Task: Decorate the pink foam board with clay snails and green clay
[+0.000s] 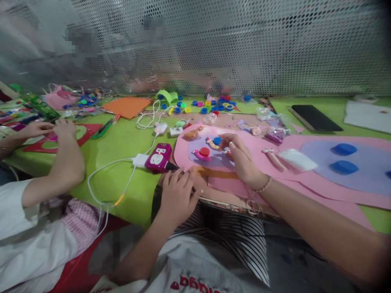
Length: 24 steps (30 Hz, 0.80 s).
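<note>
My right hand (pixel 241 158) hovers over a pink sheet with a lavender oval (pixel 191 144), its fingers loosely curved and apart. Close to its fingertips is a small clay snail with a blue bottle-cap shell (pixel 217 141). Another figure (pixel 228 153) is partly hidden under the hand. To the left sits a pink clay snail with a red cap (pixel 204 152). My left hand (pixel 177 195) rests flat at the table's front edge, fingers spread, beside a purple power socket (pixel 159 158) and a brownish-yellow strip (pixel 210 172).
A second pink and lavender sheet (pixel 320 162) carries blue caps (pixel 343 149) and a white packet (pixel 297 159). A black phone (pixel 314 118) lies behind it. Loose coloured caps (pixel 210 106) line the back. White cable (pixel 91 183) loops leftward. Another person's hands (pixel 62 129) work over red paper (pixel 88 136).
</note>
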{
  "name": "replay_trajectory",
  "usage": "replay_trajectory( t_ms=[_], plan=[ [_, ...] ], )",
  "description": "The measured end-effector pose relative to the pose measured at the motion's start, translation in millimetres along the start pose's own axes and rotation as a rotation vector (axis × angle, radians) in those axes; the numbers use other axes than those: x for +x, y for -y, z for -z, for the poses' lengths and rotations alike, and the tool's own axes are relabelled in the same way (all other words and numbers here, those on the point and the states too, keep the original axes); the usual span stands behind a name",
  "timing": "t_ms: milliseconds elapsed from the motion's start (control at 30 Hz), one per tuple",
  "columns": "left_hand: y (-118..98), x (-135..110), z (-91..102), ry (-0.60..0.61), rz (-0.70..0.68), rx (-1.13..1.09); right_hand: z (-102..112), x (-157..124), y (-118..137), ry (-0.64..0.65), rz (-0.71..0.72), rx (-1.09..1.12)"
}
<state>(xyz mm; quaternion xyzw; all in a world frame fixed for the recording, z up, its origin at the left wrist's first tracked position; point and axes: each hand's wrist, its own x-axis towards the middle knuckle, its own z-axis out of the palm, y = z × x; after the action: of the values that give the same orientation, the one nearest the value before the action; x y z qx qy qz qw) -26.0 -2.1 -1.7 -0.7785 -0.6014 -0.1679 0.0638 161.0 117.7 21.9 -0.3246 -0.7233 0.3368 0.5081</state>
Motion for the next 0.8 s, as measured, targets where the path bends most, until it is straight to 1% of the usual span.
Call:
replay_trajectory(
  t_ms=[200,333,400,467,533,567,633,733,800],
  plan=[
    [-1,0,0.1,-0.005,0.013,0.014,0,1,1,0.021,0.002,0.008],
    [1,0,-3.6,-0.024,-0.01,0.006,0,1,3,0.011,-0.012,0.016],
    [4,-3,-9.1,-0.066,-0.033,0.0,0,1,3,0.007,-0.022,0.018],
    [8,-5,-15.0,-0.142,-0.045,0.011,0,0,2,0.009,-0.024,0.025],
    [11,-8,-18.4,-0.207,-0.007,0.034,0,0,1,0.018,-0.017,0.036],
    [11,-8,-18.6,-0.216,0.014,0.044,0,0,1,0.025,-0.015,0.039],
    [11,-8,-16.5,-0.191,0.033,0.05,0,0,0,0.038,-0.014,0.042],
    [7,-5,-11.5,-0.128,0.024,0.046,0,-1,0,0.038,-0.034,0.035],
    [6,-4,-10.3,-0.121,0.037,0.045,0,-1,1,0.031,-0.052,0.028]
  ],
)
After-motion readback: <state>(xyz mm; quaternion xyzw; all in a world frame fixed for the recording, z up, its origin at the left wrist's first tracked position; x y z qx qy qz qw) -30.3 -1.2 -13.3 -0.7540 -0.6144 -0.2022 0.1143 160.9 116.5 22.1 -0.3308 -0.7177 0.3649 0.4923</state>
